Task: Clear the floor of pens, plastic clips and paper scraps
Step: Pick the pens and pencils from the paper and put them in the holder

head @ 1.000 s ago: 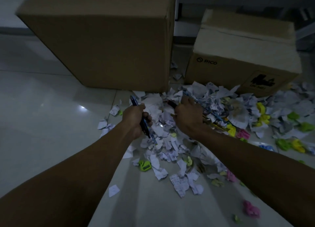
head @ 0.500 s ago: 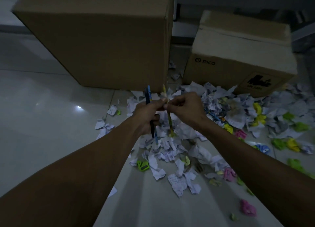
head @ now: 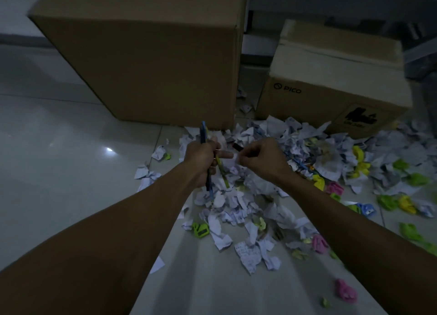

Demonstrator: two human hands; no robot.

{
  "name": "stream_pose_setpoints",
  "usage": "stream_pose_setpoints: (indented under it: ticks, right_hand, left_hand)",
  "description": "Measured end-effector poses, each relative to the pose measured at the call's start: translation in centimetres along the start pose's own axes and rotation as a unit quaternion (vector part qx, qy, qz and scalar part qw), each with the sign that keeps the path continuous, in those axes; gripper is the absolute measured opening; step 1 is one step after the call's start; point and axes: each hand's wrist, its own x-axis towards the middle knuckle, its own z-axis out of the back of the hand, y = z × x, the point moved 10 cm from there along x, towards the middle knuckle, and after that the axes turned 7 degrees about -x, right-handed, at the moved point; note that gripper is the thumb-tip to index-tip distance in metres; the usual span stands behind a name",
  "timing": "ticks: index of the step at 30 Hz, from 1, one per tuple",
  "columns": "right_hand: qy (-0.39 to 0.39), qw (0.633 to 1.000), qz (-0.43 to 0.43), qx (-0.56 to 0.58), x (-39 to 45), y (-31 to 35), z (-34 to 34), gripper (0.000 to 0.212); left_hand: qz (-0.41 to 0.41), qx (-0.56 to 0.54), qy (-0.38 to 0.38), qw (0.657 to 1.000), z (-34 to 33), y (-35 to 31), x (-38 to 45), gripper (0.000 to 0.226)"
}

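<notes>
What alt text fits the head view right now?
The left hand holds a bundle of pens in its grip above scattered paper scraps and plastic clips; the right hand is curled beside it.

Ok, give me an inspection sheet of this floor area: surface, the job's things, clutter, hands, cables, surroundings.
Surface: pale tiled floor, dimly lit, with one bright light reflection.
Job's things: paper scraps heaped ahead; plastic clips in yellow, green, pink and blue lie mostly to the right; pens are bunched upright in one fist.
Clutter: nothing seen beyond the job's litter.
Hands: left hand grips the pens; right hand has curled fingers beside it, contents unclear.
Cables: nothing seen.
Surroundings: large cardboard box behind; smaller PICO box to its right.
</notes>
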Motion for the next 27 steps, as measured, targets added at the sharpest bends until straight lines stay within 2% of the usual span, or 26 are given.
stream_pose_setpoints:
  ticks: [3, 5, 7, 10, 14, 18, 21, 24, 27]
  right_hand:
    - [-0.079, 0.969, -0.023, -0.232, 0.2, -1.0, 1.5, 0.016]
    - [-0.059, 0.946, -0.027, -0.319, 0.5, -1.4, 0.8, 0.017]
    - [-0.016, 0.93, -0.028, -0.367, 1.0, -2.0, -0.7, 0.024]
    - [-0.001, 0.919, -0.033, -0.393, 1.5, -2.9, -1.8, 0.03]
    - [-0.041, 0.938, -0.024, -0.342, 1.6, -1.9, -0.7, 0.022]
    - [-0.104, 0.983, 0.003, -0.151, 1.3, 0.8, 3.7, 0.02]
    - [-0.143, 0.989, -0.028, -0.036, 1.8, 0.8, 7.5, 0.021]
    - [-0.151, 0.985, -0.08, -0.027, 2.0, -1.9, 9.2, 0.013]
    - [-0.079, 0.986, -0.096, -0.114, 1.5, -4.6, 7.6, 0.035]
  left_hand:
    - [-0.014, -0.023, -0.031, 0.999, 1.8, -0.5, 0.6, 0.027]
    - [-0.02, -0.048, -0.046, 0.998, 2.6, -0.6, 0.4, 0.027]
    - [-0.007, -0.081, -0.04, 0.996, 2.6, -0.3, 0.0, 0.021]
    - [0.017, -0.09, -0.025, 0.995, 2.5, 0.2, -0.3, 0.015]
    - [0.027, -0.084, 0.003, 0.996, 2.0, 0.0, -0.4, 0.012]
    - [0.042, -0.038, 0.029, 0.998, 1.5, 0.3, -0.5, 0.017]
    - [0.048, 0.0, 0.033, 0.998, 0.8, 0.4, -0.6, 0.031]
    - [0.051, 0.023, 0.047, 0.997, -0.3, 0.3, -0.7, 0.031]
    - [0.054, 0.048, 0.058, 0.996, -1.4, 0.5, -0.8, 0.03]
